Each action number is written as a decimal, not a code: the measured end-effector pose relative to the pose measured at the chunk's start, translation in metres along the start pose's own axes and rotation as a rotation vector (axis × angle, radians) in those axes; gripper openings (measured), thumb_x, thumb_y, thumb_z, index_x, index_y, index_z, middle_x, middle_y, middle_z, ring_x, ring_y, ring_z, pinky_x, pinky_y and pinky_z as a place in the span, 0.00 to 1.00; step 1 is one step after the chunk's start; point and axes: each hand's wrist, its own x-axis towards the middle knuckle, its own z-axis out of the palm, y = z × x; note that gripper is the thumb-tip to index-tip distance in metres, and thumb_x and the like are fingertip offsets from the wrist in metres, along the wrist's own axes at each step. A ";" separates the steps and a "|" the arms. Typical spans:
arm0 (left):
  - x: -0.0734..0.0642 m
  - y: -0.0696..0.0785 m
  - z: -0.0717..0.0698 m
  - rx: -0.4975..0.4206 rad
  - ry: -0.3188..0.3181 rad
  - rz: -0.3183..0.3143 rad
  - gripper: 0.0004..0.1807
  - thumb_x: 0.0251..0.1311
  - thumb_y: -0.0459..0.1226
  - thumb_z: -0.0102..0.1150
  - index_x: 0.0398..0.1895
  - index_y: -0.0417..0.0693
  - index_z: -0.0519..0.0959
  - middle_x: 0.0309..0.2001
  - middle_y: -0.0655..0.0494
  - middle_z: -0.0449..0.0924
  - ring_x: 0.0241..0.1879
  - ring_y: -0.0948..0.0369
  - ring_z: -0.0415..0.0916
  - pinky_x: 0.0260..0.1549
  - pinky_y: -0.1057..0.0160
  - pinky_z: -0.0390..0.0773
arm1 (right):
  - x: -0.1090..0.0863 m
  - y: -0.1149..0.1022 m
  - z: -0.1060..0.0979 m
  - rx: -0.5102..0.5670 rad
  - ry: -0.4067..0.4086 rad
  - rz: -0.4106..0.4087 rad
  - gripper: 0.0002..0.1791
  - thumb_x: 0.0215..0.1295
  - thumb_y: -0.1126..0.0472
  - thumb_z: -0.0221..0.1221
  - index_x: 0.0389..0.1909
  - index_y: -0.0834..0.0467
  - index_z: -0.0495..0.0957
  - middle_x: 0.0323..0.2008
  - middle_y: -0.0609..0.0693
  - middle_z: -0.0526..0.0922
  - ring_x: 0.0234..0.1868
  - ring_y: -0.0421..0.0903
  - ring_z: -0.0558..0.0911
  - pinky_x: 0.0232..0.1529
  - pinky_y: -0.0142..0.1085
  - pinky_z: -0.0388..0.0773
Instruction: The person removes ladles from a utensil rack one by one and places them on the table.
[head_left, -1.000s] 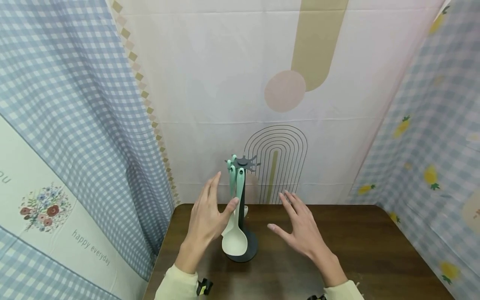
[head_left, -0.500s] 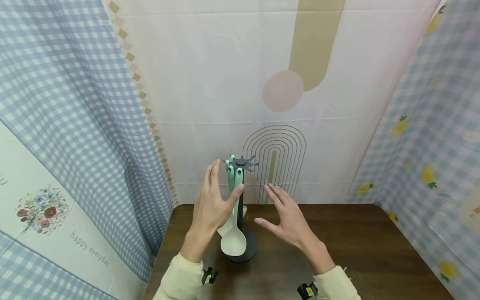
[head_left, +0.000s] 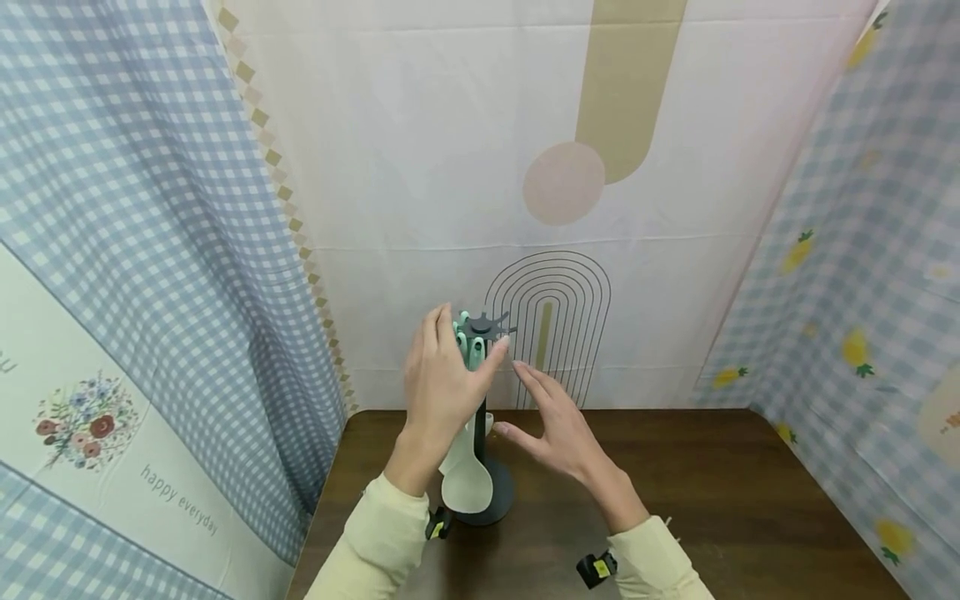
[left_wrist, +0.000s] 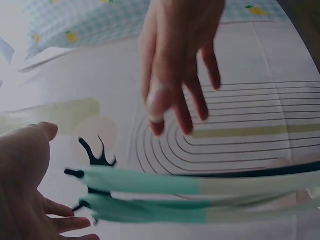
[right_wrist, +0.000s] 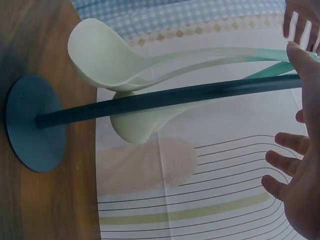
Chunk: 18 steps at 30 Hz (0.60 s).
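Higher and closer together than a second ago, the left hand [head_left: 442, 375] and right hand [head_left: 558, 429] hold nothing, fingers extended, thumbs spread. Between them, a dark grey round-based stand [head_left: 481, 433] rises from the brown wooden surface [head_left: 675, 467], a mint-handled cream ladle [head_left: 467, 487] hanging on it, presumably by its handle hole, keeping the bowl raised. Both look unmoved.

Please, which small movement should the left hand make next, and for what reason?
Probably the left hand should gently pinch one mint handle: it appears open, holding nothing, close to the top of the dark stand, where several such handles hang.
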 end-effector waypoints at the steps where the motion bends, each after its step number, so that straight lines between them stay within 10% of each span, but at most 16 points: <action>1: 0.003 0.003 0.001 0.013 -0.008 -0.001 0.54 0.66 0.70 0.56 0.76 0.33 0.66 0.71 0.40 0.70 0.67 0.45 0.72 0.61 0.41 0.77 | 0.001 0.000 0.001 0.007 -0.002 0.000 0.51 0.67 0.38 0.68 0.85 0.48 0.56 0.80 0.58 0.62 0.78 0.62 0.65 0.67 0.68 0.67; 11: 0.025 0.034 0.009 0.204 -0.195 -0.099 0.50 0.71 0.65 0.56 0.75 0.30 0.65 0.69 0.32 0.69 0.66 0.40 0.71 0.62 0.44 0.75 | 0.000 -0.007 0.006 0.029 -0.016 0.017 0.51 0.69 0.37 0.65 0.85 0.52 0.56 0.80 0.58 0.62 0.78 0.62 0.64 0.68 0.67 0.67; 18: 0.027 0.033 0.007 0.199 -0.209 -0.093 0.44 0.70 0.57 0.63 0.71 0.28 0.69 0.64 0.31 0.73 0.61 0.41 0.73 0.58 0.49 0.79 | 0.001 -0.010 -0.003 0.015 -0.001 0.007 0.50 0.69 0.36 0.65 0.85 0.48 0.55 0.80 0.56 0.62 0.78 0.60 0.64 0.68 0.67 0.67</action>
